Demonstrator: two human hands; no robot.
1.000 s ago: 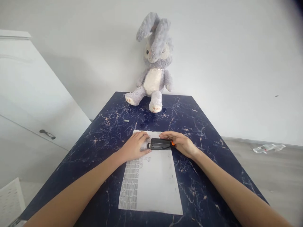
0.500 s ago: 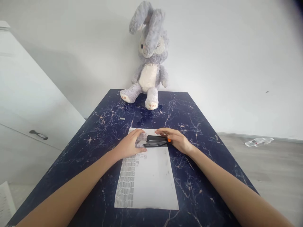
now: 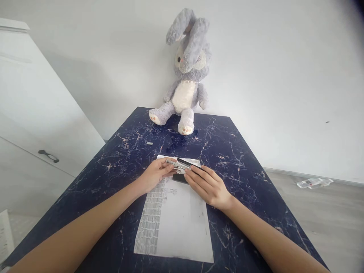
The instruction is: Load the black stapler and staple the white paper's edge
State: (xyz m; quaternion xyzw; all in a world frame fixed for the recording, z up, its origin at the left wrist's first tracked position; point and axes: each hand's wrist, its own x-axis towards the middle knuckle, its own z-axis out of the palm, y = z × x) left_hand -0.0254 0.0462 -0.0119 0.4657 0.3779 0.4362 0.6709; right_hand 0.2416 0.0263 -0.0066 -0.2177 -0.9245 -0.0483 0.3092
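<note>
A black stapler lies over the far part of a printed sheet of paper, its top lifted so that the silver metal inside shows. My left hand pinches the front end of the silver metal part between thumb and fingers. Over the stapler's rear half lies my right hand, its fingers wrapped across the black body and hiding much of it. A small grey strip that looks like staples sits on the table beyond the paper.
A grey plush rabbit sits at the far end of the dark blue marbled table, against the wall. White cabinets stand on the left. On the floor at the right lies a clear plastic bottle.
The stapler's top has come up, exposing its metal inside. My left hand has closed on the metal front, and my right hand has moved over the stapler's rear. The view has shifted slightly.
</note>
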